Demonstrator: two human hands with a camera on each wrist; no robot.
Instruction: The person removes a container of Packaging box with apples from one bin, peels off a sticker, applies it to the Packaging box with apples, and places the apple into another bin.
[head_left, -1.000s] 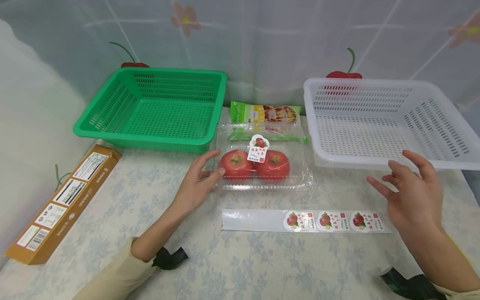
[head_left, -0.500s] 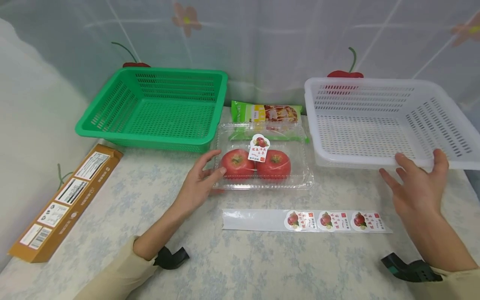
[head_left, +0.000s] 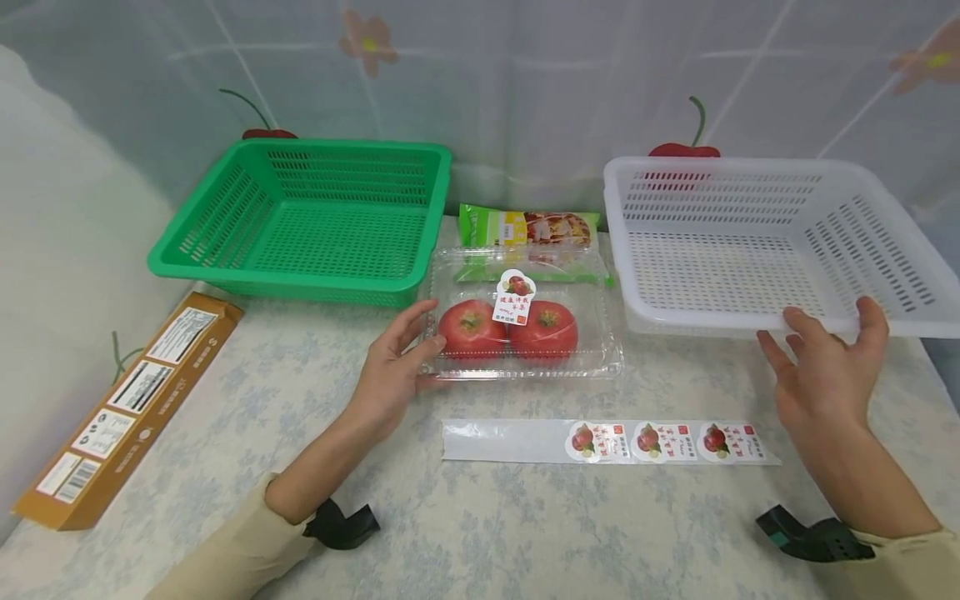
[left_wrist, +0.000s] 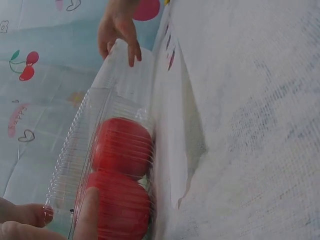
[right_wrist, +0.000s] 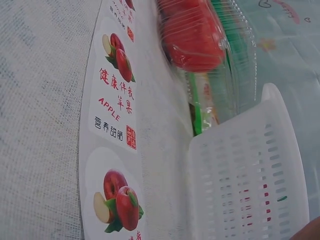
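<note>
A clear plastic box (head_left: 600, 346) holding two red apples (head_left: 472, 327) lies mid-table, with an apple label (head_left: 514, 297) on its lid. My left hand (head_left: 386, 375) holds the box's left end, its thumb along the near side and fingers against the lid, as the left wrist view shows. At the right, my right hand (head_left: 832, 375) grips the front rim of a white basket (head_left: 637, 296), thumb low on the outside and fingers at the rim; some fingers are hidden. In the right wrist view only a bit of that hand appears at the bottom corner.
A strip of apple stickers (head_left: 611, 442) lies in front of the box, its left part bare. Behind the box is a green snack packet (head_left: 480, 225). A green basket (head_left: 300, 279) stands back left, and a long brown carton (head_left: 131, 408) lies at far left.
My right hand has moved forward and slightly right onto the white basket's front rim, and stays there over the last half second. My left hand keeps its place at the box.
</note>
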